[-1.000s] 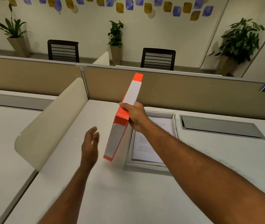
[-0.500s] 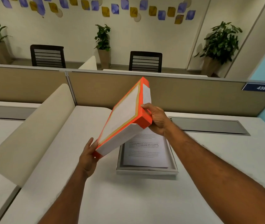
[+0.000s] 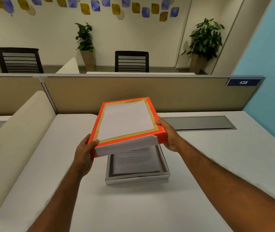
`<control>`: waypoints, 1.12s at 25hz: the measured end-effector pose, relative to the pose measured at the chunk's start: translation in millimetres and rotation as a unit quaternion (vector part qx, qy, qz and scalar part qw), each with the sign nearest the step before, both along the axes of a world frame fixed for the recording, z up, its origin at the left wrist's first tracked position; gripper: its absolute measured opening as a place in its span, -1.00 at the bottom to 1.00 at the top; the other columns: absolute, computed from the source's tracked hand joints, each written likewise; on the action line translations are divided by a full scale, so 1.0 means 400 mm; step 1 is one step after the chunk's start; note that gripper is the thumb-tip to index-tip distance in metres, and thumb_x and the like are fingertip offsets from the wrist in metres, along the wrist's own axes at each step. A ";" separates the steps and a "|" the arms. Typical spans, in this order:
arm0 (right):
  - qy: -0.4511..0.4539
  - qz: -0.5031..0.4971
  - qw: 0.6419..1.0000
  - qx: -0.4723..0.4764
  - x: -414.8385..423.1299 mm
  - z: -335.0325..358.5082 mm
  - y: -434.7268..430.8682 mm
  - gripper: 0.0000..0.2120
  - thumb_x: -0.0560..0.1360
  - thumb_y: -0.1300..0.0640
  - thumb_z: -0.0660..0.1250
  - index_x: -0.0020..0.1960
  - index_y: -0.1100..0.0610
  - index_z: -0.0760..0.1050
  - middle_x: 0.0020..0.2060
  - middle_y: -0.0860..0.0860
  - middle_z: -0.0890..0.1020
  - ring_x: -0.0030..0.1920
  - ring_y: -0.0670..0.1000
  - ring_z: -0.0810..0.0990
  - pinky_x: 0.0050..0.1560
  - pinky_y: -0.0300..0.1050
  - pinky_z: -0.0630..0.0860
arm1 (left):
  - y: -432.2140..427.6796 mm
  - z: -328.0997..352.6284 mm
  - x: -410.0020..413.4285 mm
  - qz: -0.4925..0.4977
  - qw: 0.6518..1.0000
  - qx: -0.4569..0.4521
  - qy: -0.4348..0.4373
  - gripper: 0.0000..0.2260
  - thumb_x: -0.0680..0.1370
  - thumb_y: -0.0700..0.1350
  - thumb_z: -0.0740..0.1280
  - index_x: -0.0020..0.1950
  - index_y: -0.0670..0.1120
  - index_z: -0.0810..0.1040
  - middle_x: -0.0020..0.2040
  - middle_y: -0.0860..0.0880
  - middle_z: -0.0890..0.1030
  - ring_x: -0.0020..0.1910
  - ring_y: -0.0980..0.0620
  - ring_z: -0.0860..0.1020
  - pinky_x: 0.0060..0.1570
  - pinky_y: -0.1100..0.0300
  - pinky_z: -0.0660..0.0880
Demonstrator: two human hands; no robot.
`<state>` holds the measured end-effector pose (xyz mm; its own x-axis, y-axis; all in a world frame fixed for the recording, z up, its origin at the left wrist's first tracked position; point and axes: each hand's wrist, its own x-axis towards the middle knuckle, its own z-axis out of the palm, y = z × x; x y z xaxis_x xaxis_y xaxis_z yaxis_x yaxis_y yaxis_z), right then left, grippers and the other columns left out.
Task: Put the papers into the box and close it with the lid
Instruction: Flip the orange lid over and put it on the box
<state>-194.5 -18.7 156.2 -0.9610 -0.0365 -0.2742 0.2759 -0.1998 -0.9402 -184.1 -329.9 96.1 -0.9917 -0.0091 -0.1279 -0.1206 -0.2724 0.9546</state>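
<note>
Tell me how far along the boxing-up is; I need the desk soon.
Done: the papers already lie inside the open box on the desk. In hand: the left hand and right hand hold the orange lid tilted above the box, not seated on it. Left: lower the lid squarely over the box and press it shut.

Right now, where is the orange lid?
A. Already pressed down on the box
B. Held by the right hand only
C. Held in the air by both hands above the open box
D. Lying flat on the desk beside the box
C: the left hand and right hand grip opposite sides of the lid, tilted above the open box with the papers inside.
</note>
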 end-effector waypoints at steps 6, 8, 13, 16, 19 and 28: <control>-0.052 -0.026 0.998 0.002 -0.037 -0.022 0.043 -0.64 0.57 -0.08 0.20 0.25 0.09 0.48 -0.01 0.10 0.69 -0.07 0.04 0.65 -0.08 -0.11 0.56 | 0.041 0.047 -0.067 -0.030 0.993 -0.116 -0.003 -0.76 0.62 -0.10 0.21 0.26 -0.12 0.47 0.13 -0.14 0.58 0.06 -0.14 0.59 -0.04 0.06 0.57; -0.069 -0.032 0.997 0.007 -0.044 -0.037 0.051 -0.64 0.57 -0.09 0.19 0.24 0.09 0.48 -0.06 0.08 0.69 -0.13 0.01 0.66 -0.18 -0.16 0.59 | 0.047 0.047 -0.084 -0.034 0.991 -0.130 -0.007 -0.72 0.62 -0.08 0.22 0.28 -0.15 0.46 0.14 -0.15 0.58 0.05 -0.14 0.59 -0.03 0.05 0.57; -0.082 -0.005 0.996 0.029 -0.024 -0.101 0.083 -0.67 0.59 -0.04 0.20 0.30 0.05 0.44 -0.03 0.04 0.71 -0.13 0.01 0.71 -0.16 -0.15 0.65 | 0.063 -0.028 -0.062 -0.035 0.984 -0.172 -0.017 -0.71 0.61 -0.06 0.22 0.32 -0.08 0.42 0.16 -0.11 0.57 0.07 -0.13 0.59 -0.03 0.05 0.58; -0.088 0.016 0.995 0.041 0.006 -0.155 0.089 -0.66 0.60 0.02 0.19 0.36 0.04 0.40 0.05 0.05 0.67 -0.08 0.04 0.69 -0.19 -0.16 0.64 | 0.068 -0.092 -0.026 -0.036 0.983 -0.179 -0.013 -0.68 0.61 -0.06 0.24 0.37 0.00 0.39 0.16 -0.02 0.56 0.09 -0.09 0.59 -0.10 0.14 0.60; -0.086 0.033 0.994 0.059 0.039 -0.201 0.076 -0.62 0.60 0.09 0.22 0.41 -0.02 0.31 0.12 0.04 0.62 -0.05 0.04 0.66 -0.29 -0.21 0.61 | 0.067 -0.138 0.023 -0.033 0.986 -0.164 -0.009 -0.70 0.60 -0.08 0.26 0.31 0.17 0.39 0.12 0.14 0.57 0.06 0.03 0.60 -0.20 0.26 0.61; -0.072 0.027 0.988 0.136 0.104 -0.281 0.084 -0.45 0.56 0.10 0.31 0.48 -0.05 0.19 0.27 0.03 0.54 0.11 0.10 0.63 -0.02 -0.07 0.64 | 0.080 -0.189 0.127 -0.084 0.966 -0.243 -0.012 -0.45 0.61 0.00 0.21 0.56 0.08 0.07 0.38 0.15 0.33 0.23 0.10 0.47 0.03 0.34 0.52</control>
